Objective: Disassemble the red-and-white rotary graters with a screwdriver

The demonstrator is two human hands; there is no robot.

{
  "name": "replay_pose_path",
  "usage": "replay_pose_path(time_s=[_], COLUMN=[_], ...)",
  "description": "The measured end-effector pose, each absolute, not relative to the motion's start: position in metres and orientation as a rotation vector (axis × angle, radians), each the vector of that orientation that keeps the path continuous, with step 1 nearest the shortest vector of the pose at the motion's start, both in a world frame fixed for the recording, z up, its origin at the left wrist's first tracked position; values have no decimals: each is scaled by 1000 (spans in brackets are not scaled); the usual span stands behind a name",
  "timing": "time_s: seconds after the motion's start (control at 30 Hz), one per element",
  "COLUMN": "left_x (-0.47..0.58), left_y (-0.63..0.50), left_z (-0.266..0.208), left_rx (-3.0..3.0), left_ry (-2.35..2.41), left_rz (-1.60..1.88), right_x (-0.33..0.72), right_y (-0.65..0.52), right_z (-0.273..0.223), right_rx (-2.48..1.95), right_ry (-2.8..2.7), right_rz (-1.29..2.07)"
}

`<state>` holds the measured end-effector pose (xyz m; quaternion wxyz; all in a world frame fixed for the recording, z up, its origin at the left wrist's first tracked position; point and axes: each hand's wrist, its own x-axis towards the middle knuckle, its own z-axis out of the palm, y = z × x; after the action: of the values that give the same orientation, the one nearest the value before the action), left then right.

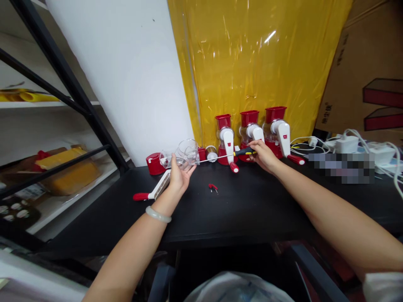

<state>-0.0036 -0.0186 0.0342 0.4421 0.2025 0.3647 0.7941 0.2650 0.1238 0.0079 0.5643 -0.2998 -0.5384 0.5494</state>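
Observation:
My left hand [180, 178] grips a clear plastic grater body [188, 152], tipped on its side above the table. A screwdriver [242, 152] with a black and yellow handle is held in my right hand [263, 156]. Its long shaft points left, and the tip reaches the clear body's right side; exact contact is hard to see. Beside my left hand are a red cup-shaped part [155, 164] and a white crank with a red grip [160, 188]. A metal grater drum [211, 152] stands behind the shaft. Small red pieces with screws [213, 187] lie in front.
Three red and white rotary graters [224, 140] stand along the back of the black table [239, 209]. White chargers and cables [348, 144] crowd the right end, before a large cardboard box [355, 54]. A black metal frame and shelves [91, 113] rise on the left.

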Motion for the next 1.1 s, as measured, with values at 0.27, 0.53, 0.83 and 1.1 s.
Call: replay_pose_path(time_s=[0.27, 0.53, 0.83, 1.1], left_x=[-3, -4, -3, -5], left_y=[-18, -18, -18, -17], left_z=[33, 34, 34, 34], left_rx=[512, 479, 526, 514], left_ry=[899, 888, 901, 875], left_rz=[1974, 1987, 1976, 1994], right_x=[268, 269, 268, 270], right_y=[123, 120, 117, 121], right_z=[10, 10, 14, 10], right_rx=[-671, -718, -623, -810], right_ry=[-1299, -1480, -1283, -1534], right_rz=[1169, 1087, 1311, 1051])
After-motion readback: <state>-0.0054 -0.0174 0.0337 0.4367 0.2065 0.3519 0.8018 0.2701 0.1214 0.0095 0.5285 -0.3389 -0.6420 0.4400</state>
